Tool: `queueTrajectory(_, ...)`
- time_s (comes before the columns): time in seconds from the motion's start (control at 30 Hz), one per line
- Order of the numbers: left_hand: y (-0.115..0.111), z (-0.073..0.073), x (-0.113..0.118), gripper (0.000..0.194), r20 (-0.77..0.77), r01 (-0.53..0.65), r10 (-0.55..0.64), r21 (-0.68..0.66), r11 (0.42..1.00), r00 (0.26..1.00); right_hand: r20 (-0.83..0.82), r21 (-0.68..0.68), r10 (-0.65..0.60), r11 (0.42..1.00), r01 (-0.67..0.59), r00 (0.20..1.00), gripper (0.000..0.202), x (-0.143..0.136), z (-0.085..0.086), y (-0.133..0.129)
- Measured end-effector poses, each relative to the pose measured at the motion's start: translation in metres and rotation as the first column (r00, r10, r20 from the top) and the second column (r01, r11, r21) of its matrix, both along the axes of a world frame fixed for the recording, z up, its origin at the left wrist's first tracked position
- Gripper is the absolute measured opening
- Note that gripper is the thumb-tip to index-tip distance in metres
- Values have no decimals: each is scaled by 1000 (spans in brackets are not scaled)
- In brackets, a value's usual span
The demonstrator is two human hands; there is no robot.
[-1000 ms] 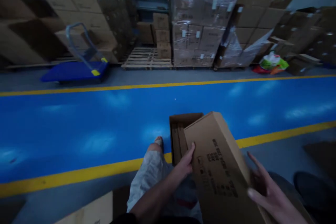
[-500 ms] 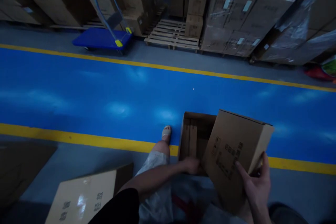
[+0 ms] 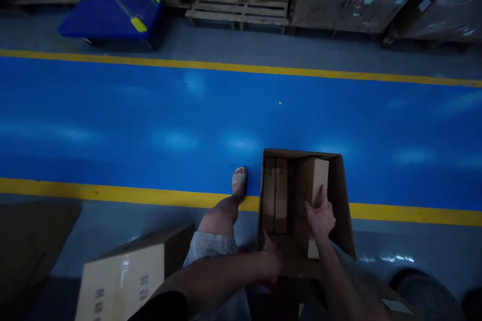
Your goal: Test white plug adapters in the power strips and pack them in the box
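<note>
An open cardboard carton (image 3: 346, 210) stands in front of me, partly over the yellow line. Two narrow cardboard boxes (image 3: 275, 195) stand on edge along its left inner wall. Another flat cardboard box (image 3: 319, 180) is upright inside, towards the right. My right hand (image 3: 322, 215) grips this box from above, thumb on its left side and index finger stretched along its pale narrow top. At the carton's near left corner, my left hand (image 3: 271, 258) is closed around the rim, index finger pointing inward; its other fingers are partly hidden.
A taped carton (image 3: 120, 281) sits at lower left, beside my leg. Across the blue walkway (image 3: 150, 105) are a blue platform trolley (image 3: 105, 17), a wooden pallet (image 3: 237, 5) and wrapped cartons (image 3: 339, 0). A dark round object (image 3: 425, 293) lies at lower right.
The flat box, tilted above the carton earlier, now stands upright inside it. My right hand has moved left and inward with it. The view has tipped further down.
</note>
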State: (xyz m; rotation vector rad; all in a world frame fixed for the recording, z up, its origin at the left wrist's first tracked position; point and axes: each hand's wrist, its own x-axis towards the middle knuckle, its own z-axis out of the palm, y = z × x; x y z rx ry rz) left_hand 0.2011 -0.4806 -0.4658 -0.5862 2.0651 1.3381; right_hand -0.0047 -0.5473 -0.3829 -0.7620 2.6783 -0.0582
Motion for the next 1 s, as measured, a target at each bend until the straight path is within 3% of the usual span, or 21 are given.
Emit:
queueTrajectory(0.1, 3, -1, -1, 57, 145, 180, -176, -16, 983, 974, 67, 75, 49, 996, -54, 997, 94, 7, -48, -19)
queueTrajectory(0.17, 4, 1, -1, 56, 158, 285, -275, -39, 958, 948, 129, 119, 72, 989, -87, 989, 92, 14, -77, -26)
queueTrajectory(0.3, -7, 14, -1, 65, 124, 362, -354, -53, 931, 927, 363, 105, 71, 988, -117, 929, 87, 23, -117, -35)
queueTrajectory(0.4, -26, 35, -4, 90, 146, 411, -402, -42, 910, 904, 472, -36, 138, 990, -138, 871, 83, 15, -116, -34)
queueTrajectory(0.5, -41, 62, -8, 104, 198, 480, -464, -35, 877, 863, 464, -177, 190, 977, -120, 865, 74, -11, -78, -4)
queueTrajectory(0.6, -48, 78, -14, 104, 246, 551, -530, -23, 834, 812, 386, -385, 220, 921, -61, 896, 61, -50, -12, 81)
queueTrajectory(0.7, -44, 77, -17, 86, 239, 618, -591, -53, 784, 770, 203, -526, 90, 850, 31, 975, 56, -79, 57, 224)
queueTrajectory(0.73, -40, 76, -17, 80, 241, 609, -578, -76, 789, 779, 157, -478, -20, 873, 94, 987, 56, -80, 76, 280)
queueTrajectory(0.8, -29, 76, -13, 73, 253, 588, -545, -148, 795, 800, 102, -176, -297, 934, 311, 949, 54, -67, 100, 393)
queueTrajectory(0.9, -4, 84, -3, 67, 273, 590, -525, -310, 745, 806, 125, 55, -523, 852, 520, 843, 43, -10, 96, 528)
queueTrajectory(1.0, 23, 96, 3, 61, 275, 559, -486, -408, 722, 829, 261, 198, -595, 804, 561, 760, 33, 73, 60, 598)
